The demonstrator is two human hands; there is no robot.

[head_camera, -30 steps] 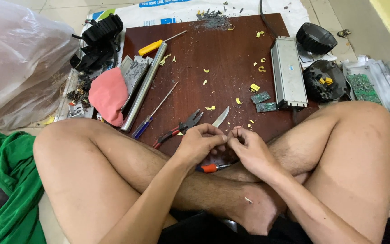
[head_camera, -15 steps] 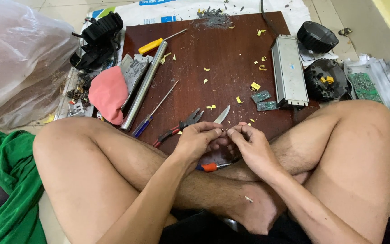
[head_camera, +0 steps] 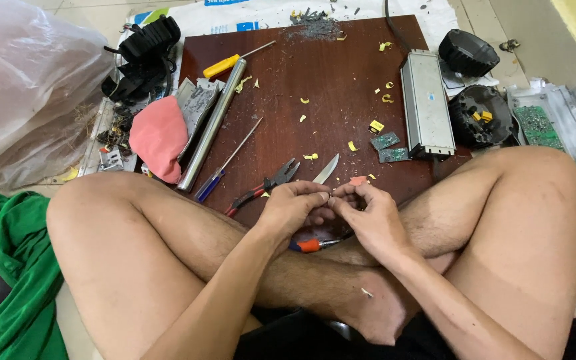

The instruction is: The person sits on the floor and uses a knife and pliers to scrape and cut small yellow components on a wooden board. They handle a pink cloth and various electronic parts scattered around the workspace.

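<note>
Starting at the far left, a clear plastic bag (head_camera: 25,87) bulges over the floor, with a green cloth (head_camera: 15,280) bunched below it beside the person's knee. Next comes a pink rag (head_camera: 160,137) lying at the edge of the dark wooden surface (head_camera: 315,87), and just right of it a long metal tube (head_camera: 209,133) runs slantwise, its top end near a yellow-handled screwdriver (head_camera: 235,61). A thin blue-handled screwdriver (head_camera: 225,163) lies beside the tube, and red-handled pliers (head_camera: 261,188) rest close to the front edge. In the middle, above the crossed legs, the left hand (head_camera: 291,210) is closed with its fingers curled around a knife (head_camera: 326,169), whose blade points up and away over the surface. The right hand (head_camera: 371,217) meets it fingertip to fingertip, its thumb and forefinger pinched shut on a small orange piece (head_camera: 357,181) just beside the blade; what kind of piece it is cannot be told. An orange-tipped tool (head_camera: 311,245) lies under the hands, against the leg. Yellow shavings (head_camera: 351,145) are scattered across the surface. Farther right sit two small green circuit boards (head_camera: 389,147), then a long grey metal box (head_camera: 427,103), and off the surface a black round housing (head_camera: 468,52) and a larger green circuit board (head_camera: 538,127).
</note>
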